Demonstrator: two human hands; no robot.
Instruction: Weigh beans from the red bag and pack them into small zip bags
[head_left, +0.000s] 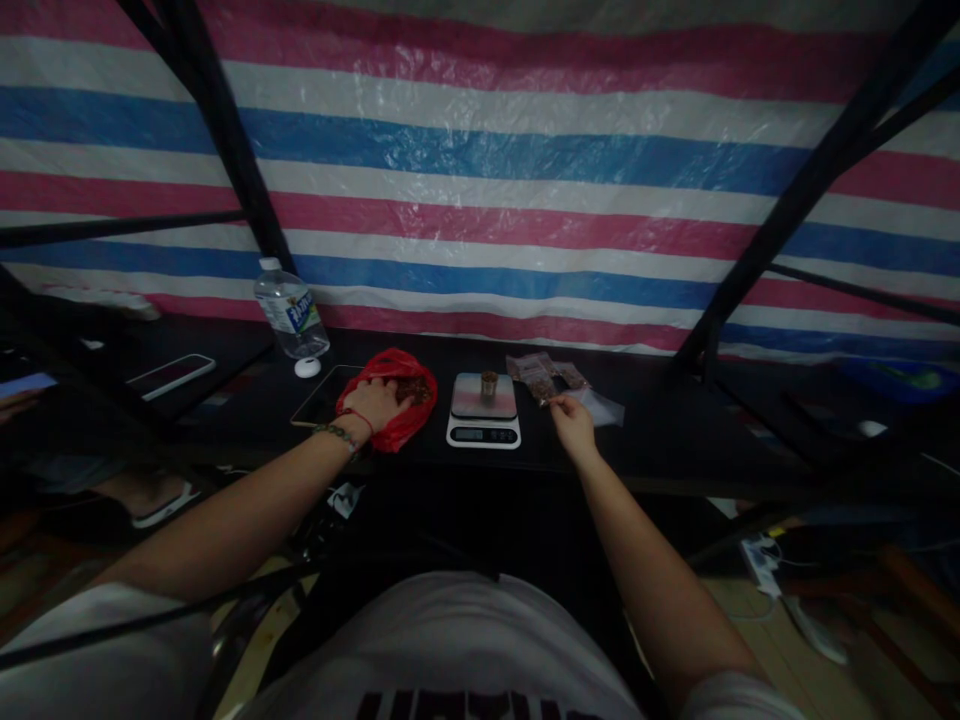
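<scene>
At nine o'clock from the white scale (484, 411), red bag (403, 430), left hand (373, 404) at its mouth, grasp not determinable, at three o'clock, right hand (574, 424) pinching small clear bag (541, 386), metal cup (489, 384) on scale.

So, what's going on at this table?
A person sits with both hands busy. Their left hand is in a red plastic bag, over some brown pieces. Their right hand has its fingertips at small clear bags, some with brown contents; whether it grips one is hard to tell. Between the hands, a small metal cup stands on a white scale.
</scene>
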